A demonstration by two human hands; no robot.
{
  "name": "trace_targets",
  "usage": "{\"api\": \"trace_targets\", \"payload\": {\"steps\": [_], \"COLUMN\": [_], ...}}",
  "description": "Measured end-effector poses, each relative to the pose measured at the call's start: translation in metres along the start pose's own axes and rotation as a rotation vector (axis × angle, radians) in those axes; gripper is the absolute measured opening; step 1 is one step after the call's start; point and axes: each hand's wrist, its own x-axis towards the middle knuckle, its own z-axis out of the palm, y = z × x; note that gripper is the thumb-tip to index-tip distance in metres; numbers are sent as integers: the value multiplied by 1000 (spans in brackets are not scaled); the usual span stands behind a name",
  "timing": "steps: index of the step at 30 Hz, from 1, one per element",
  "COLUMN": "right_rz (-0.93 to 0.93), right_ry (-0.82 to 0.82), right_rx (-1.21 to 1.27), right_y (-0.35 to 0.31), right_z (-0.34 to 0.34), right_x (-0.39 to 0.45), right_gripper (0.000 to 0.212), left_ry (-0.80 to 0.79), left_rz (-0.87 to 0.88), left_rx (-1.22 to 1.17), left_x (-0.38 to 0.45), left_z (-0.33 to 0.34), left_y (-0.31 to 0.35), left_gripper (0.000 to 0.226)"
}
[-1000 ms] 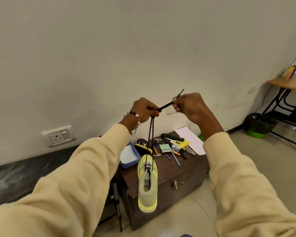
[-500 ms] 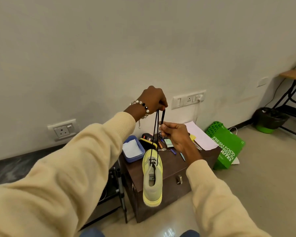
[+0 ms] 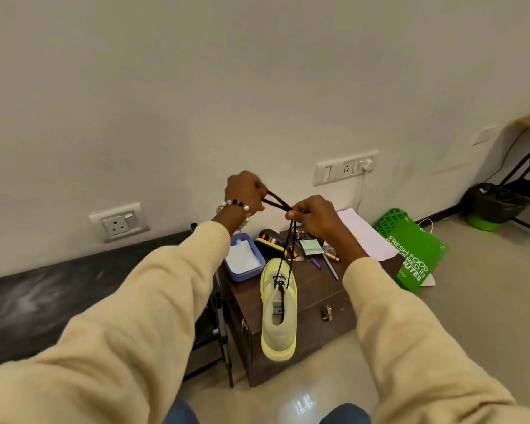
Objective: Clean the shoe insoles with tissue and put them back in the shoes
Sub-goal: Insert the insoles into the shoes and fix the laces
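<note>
Brown trunk [image 3: 312,301] below; both hands, L [image 3: 242,191] & R [image 3: 314,217], pinch black laces [image 3: 277,201], yellow shoe [image 3: 278,310] dangling.

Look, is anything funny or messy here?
The yellow shoe dangles in the air from its black laces, pinched by the left hand and the right hand. Pens and small bits lie scattered on the brown box.

Pale yellow shoe [image 3: 279,310] hangs toe-up by its black laces [image 3: 288,252], heel toward six o'clock, opening facing the camera.
</note>
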Motion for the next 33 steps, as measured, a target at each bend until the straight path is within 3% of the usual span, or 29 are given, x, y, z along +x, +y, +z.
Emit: {"api": "trace_targets", "payload": {"steps": [3,6,10,13,15,19,22,26,29,33], "right_rz": [-47,-79,-61,3,106,396,559,634,589,487], "right_ry": [-58,-106,-107,-36,12,62,-1,-128,-192,-261], "right_rx": [-159,-269,-322,-239,-67,461,695,959,1038,1003], "right_y": [-5,-7,1,16,32,71,84,84,85,94], "right_z": [-12,-16,-17,-20,-15,28,68,107,120,119], "right_x": [6,12,18,17,12,-6,-25,-33,-29,-23], "right_gripper": [24,23,20,18,14,14,10,9,12,18], "left_ry": [-143,-232,-359,-324,-293,-283,-361,-474,-514,-501], "left_rz": [-254,-413,-459,-368,-248,56,283,513,593,487], "left_rx": [-193,-571,-866,-948,-804,-91,260,649,811,704], "left_x": [-16,-31,-47,-43,-35,-20,-13,-9,-6,1], "left_z": [38,85,111,109,102,81,74,78,78,72], "left_y": [-37,-47,-32,-36,-46,-48,-37,-24,-19,-29], "left_gripper": [6,26,31,23,20,8,14,19,20,21]}}
